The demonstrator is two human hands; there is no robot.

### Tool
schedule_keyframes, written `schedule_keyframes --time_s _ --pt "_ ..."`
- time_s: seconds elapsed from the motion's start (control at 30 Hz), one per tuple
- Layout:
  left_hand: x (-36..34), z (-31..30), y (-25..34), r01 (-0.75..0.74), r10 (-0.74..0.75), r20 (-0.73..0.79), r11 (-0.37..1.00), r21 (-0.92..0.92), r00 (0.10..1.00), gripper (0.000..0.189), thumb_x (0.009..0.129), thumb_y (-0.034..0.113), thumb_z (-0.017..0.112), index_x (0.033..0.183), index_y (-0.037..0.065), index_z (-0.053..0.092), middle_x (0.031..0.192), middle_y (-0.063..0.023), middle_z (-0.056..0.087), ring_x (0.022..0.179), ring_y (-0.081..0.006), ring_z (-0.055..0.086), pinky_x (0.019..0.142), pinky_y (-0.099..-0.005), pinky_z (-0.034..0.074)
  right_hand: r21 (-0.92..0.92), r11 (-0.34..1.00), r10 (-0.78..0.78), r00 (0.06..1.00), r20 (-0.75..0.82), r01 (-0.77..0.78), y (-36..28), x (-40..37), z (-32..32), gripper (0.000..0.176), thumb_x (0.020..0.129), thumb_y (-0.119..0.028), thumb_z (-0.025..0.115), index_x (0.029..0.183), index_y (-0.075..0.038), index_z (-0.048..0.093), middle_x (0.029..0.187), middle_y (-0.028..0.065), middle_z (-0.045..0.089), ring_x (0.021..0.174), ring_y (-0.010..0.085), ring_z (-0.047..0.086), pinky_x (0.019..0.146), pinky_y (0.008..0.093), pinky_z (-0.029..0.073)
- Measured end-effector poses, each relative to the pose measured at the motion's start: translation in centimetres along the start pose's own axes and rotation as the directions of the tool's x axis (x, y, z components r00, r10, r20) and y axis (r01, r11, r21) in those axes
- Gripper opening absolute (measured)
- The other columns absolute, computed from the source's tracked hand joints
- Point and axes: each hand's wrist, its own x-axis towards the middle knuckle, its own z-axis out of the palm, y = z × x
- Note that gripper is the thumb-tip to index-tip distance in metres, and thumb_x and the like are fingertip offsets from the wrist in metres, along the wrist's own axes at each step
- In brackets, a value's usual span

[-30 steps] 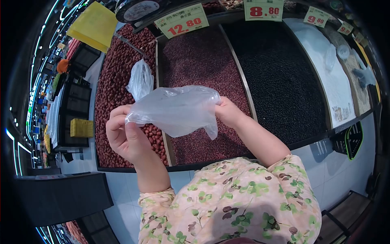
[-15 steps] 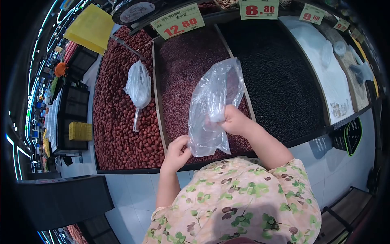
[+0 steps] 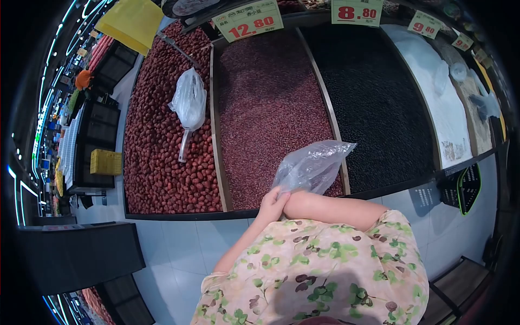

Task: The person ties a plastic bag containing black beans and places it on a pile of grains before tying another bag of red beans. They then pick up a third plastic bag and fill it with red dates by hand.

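Note:
A clear plastic bag (image 3: 317, 162) spreads over the front of the small red bean bin (image 3: 271, 114), its far end reaching across the divider toward the black beans (image 3: 379, 108). My left hand (image 3: 275, 201) is closed, its fingers pinching at the bag's near end beside my right wrist. My right forearm crosses in front of my body. Where it meets the bag, my right hand (image 3: 298, 196) is mostly hidden and its fingers do not show. To the left, a scoop (image 3: 189, 108) with its head wrapped in a plastic bag lies on the red dates (image 3: 157, 146).
Wooden dividers (image 3: 320, 81) separate the bins. Price signs (image 3: 249, 20) stand along the back, and a yellow card (image 3: 129, 24) hangs at upper left. White grains (image 3: 433, 97) fill a bin to the right. A black basket (image 3: 463, 187) stands below at right.
The bag has come down toward me and now slants to the right. Both my hands have moved together near the bin's front edge, and my right hand has become mostly hidden.

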Motion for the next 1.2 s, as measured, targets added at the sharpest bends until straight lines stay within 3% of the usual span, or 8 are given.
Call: schedule_keyframes --time_s 0.1,0.3,0.33,0.37,0.43,0.53,0.63,1.2 --pt "0.7 0.4 -1.3 -0.048 0.049 -0.201 0.999 0.007 0.978 0.023 0.084 0.011 0.053 0.104 0.001 0.058 0.093 -0.0102 0.064 0.085 -0.0130 0.057 0.076 -0.0284 0.045 -0.026 0.967 0.248 0.902 0.352 -0.255 -0.5 0.1 -2.6 0.032 0.075 -0.015 0.053 0.105 -0.005 0.060 0.099 0.0189 0.061 0.092 0.0297 0.061 0.078 0.0387 0.048" --pt "1.2 -0.2 -2.7 -0.157 0.260 -0.245 0.915 0.371 0.934 0.013 0.078 0.005 0.051 0.088 0.000 0.056 0.078 -0.0164 0.060 0.075 -0.0258 0.061 0.066 -0.0331 0.046 0.652 0.758 0.192 0.960 -0.204 -0.014 4.8 -1.1 1.9 0.024 0.074 -0.017 0.060 0.096 -0.008 0.060 0.093 0.0141 0.062 0.086 0.0291 0.058 0.077 0.0396 0.044" --pt "1.4 -0.3 -3.4 -0.186 0.303 -0.251 0.897 0.401 0.920 0.011 0.077 0.004 0.051 0.086 -0.001 0.055 0.075 -0.0170 0.059 0.073 -0.0283 0.060 0.065 -0.0340 0.046 0.788 0.595 0.300 0.953 -0.033 -0.159 5.4 -0.7 2.3 0.024 0.081 -0.025 0.058 0.092 -0.003 0.058 0.083 0.0070 0.055 0.076 0.0144 0.052 0.066 0.0286 0.043" --pt "1.5 -0.4 -3.6 -0.186 0.302 -0.249 0.898 0.399 0.920 0.011 0.077 0.004 0.051 0.086 -0.001 0.055 0.075 -0.0170 0.059 0.073 -0.0283 0.060 0.065 -0.0340 0.046 0.788 0.594 0.303 0.952 -0.032 -0.162 4.6 -1.1 0.9 0.024 0.081 -0.025 0.058 0.092 -0.003 0.058 0.083 0.0070 0.055 0.076 0.0144 0.052 0.066 0.0286 0.043" --pt "1.8 -0.6 -4.0 -0.151 0.257 -0.221 0.901 0.407 0.941 0.011 0.077 0.004 0.050 0.086 0.000 0.056 0.075 -0.0179 0.059 0.071 -0.0298 0.061 0.064 -0.0351 0.046 0.585 0.786 0.202 0.810 -0.551 0.202 3.1 -2.2 -1.5 0.023 0.081 -0.025 0.059 0.090 -0.004 0.059 0.083 0.0066 0.054 0.075 0.0157 0.053 0.067 0.0292 0.043" --pt "2.0 -0.6 -4.4 -0.152 0.257 -0.224 0.904 0.400 0.940 0.014 0.076 0.004 0.051 0.088 0.001 0.057 0.075 -0.0183 0.060 0.070 -0.0297 0.061 0.064 -0.0348 0.046 0.468 0.865 0.188 0.748 -0.636 0.180 3.8 -2.0 -0.7 0.021 0.079 -0.025 0.061 0.088 -0.005 0.059 0.084 0.0058 0.055 0.077 0.0185 0.055 0.068 0.0315 0.044" --pt "2.2 -0.8 -4.6 -0.140 0.249 -0.230 0.904 0.404 0.941 0.015 0.075 0.003 0.051 0.089 0.002 0.058 0.076 -0.0184 0.060 0.070 -0.0290 0.061 0.064 -0.0341 0.046 0.662 0.681 0.236 0.762 -0.603 0.313 2.7 -2.7 -1.6 0.023 0.078 -0.026 0.062 0.089 -0.006 0.058 0.085 0.0075 0.056 0.081 0.0235 0.056 0.071 0.0345 0.044" --pt "2.1 -0.5 -4.1 -0.075 0.217 -0.255 0.879 0.472 0.942 0.018 0.073 0.007 0.053 0.090 0.003 0.058 0.077 -0.0209 0.060 0.071 -0.0333 0.061 0.063 -0.0370 0.046 0.548 0.799 0.210 0.740 -0.639 0.247 4.7 -1.5 1.7 0.032 0.080 -0.033 0.059 0.098 -0.006 0.058 0.097 0.0119 0.058 0.092 0.0272 0.056 0.080 0.0363 0.044"
